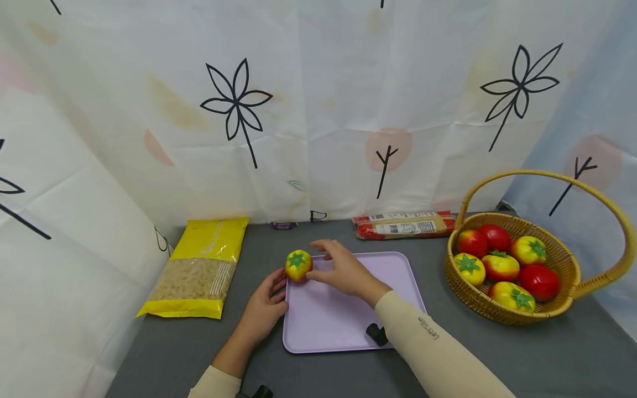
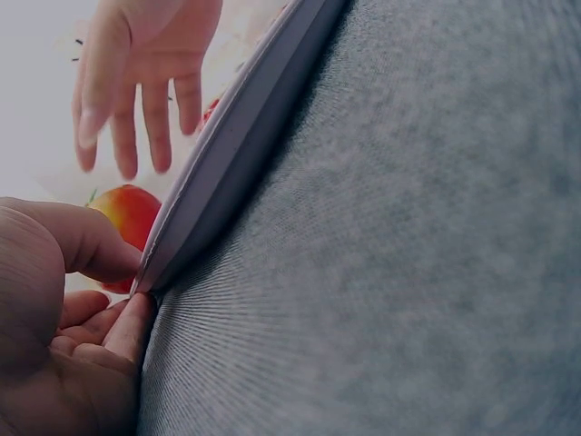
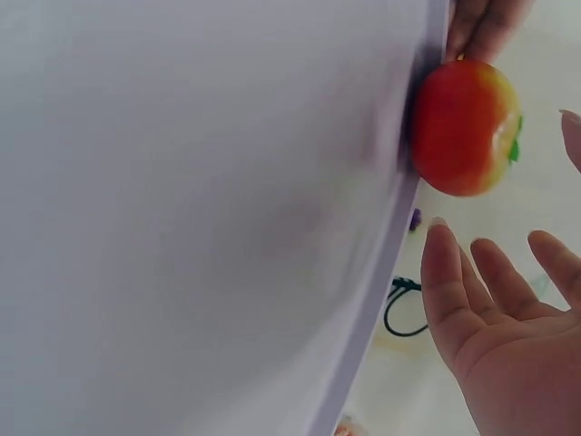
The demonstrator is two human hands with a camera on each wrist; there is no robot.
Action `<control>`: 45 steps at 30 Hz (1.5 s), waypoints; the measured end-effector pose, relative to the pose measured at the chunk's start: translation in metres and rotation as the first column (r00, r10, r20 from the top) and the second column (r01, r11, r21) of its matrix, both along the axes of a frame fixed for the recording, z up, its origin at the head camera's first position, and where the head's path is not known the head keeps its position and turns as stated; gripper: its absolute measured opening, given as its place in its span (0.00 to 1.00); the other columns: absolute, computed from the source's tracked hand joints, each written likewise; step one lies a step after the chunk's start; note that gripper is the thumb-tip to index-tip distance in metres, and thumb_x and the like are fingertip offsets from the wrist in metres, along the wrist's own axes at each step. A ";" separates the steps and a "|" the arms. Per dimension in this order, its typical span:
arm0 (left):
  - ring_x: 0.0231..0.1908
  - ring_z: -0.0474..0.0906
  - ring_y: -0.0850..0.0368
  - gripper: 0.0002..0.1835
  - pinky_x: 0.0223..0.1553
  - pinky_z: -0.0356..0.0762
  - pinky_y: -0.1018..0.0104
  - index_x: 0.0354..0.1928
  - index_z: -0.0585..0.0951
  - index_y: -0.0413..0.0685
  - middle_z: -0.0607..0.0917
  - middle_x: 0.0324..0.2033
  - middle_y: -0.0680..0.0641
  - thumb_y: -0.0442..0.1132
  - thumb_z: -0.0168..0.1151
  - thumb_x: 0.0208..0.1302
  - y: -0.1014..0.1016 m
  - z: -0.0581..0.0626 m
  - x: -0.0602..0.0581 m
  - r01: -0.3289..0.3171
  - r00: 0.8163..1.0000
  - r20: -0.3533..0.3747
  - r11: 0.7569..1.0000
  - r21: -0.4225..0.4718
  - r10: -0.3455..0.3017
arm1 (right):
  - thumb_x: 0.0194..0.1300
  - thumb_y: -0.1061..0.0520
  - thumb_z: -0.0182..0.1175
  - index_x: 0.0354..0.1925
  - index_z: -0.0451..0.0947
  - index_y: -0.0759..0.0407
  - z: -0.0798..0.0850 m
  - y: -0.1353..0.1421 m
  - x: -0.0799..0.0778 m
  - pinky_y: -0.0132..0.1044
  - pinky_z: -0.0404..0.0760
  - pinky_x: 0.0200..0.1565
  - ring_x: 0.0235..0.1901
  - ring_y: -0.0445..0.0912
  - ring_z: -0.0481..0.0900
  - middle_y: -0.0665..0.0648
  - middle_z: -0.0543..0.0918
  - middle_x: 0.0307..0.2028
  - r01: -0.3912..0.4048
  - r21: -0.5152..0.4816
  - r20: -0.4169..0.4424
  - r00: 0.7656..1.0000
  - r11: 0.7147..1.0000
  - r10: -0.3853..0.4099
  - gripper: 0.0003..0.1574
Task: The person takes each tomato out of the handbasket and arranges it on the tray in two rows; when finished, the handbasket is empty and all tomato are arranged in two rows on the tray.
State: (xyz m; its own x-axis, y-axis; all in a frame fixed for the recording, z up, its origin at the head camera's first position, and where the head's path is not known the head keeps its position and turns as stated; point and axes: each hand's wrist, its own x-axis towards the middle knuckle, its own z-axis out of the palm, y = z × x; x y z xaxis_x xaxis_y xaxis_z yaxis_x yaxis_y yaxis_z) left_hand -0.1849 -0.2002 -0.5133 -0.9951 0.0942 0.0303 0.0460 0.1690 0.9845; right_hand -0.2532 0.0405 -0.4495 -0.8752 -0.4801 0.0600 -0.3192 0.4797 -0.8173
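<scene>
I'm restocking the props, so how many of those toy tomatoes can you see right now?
8. One tomato sits at the tray's far left corner, between the left hand and right hand. Seven tomatoes lie in the basket; more may be hidden underneath.

grey table [image 1: 164, 354], flower-print white curtain [image 1: 318, 110]

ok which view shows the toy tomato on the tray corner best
The head view: the whole toy tomato shows at the tray corner, between both hands. The right wrist view shows its red side close up; the left wrist view only a part behind the tray edge.
</scene>
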 end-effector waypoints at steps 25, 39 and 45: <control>0.76 0.67 0.36 0.43 0.72 0.69 0.45 0.81 0.62 0.31 0.68 0.77 0.32 0.20 0.61 0.63 -0.001 -0.001 0.000 0.000 1.000 -0.012 1.000 -0.010 0.000 | 0.74 0.46 0.72 0.78 0.71 0.53 0.008 0.082 0.038 0.57 0.84 0.58 0.63 0.63 0.81 0.58 0.81 0.65 0.028 -0.158 -0.055 0.998 0.987 -0.037 0.41; 0.75 0.67 0.34 0.42 0.71 0.70 0.46 0.81 0.62 0.29 0.68 0.77 0.30 0.18 0.60 0.62 -0.001 -0.002 0.000 0.009 0.999 -0.042 1.000 -0.002 -0.009 | 0.78 0.55 0.66 0.78 0.67 0.59 0.014 0.135 0.053 0.46 0.85 0.58 0.63 0.61 0.79 0.63 0.78 0.67 0.047 -0.213 -0.132 0.988 0.976 -0.077 0.37; 0.74 0.67 0.31 0.42 0.71 0.70 0.45 0.80 0.62 0.25 0.68 0.76 0.27 0.18 0.58 0.61 -0.001 -0.002 0.001 0.020 0.997 -0.076 1.000 -0.006 -0.020 | 0.81 0.58 0.60 0.81 0.61 0.59 0.024 0.163 0.057 0.32 0.81 0.58 0.66 0.68 0.76 0.69 0.73 0.70 0.029 -0.247 -0.116 0.992 0.968 -0.059 0.38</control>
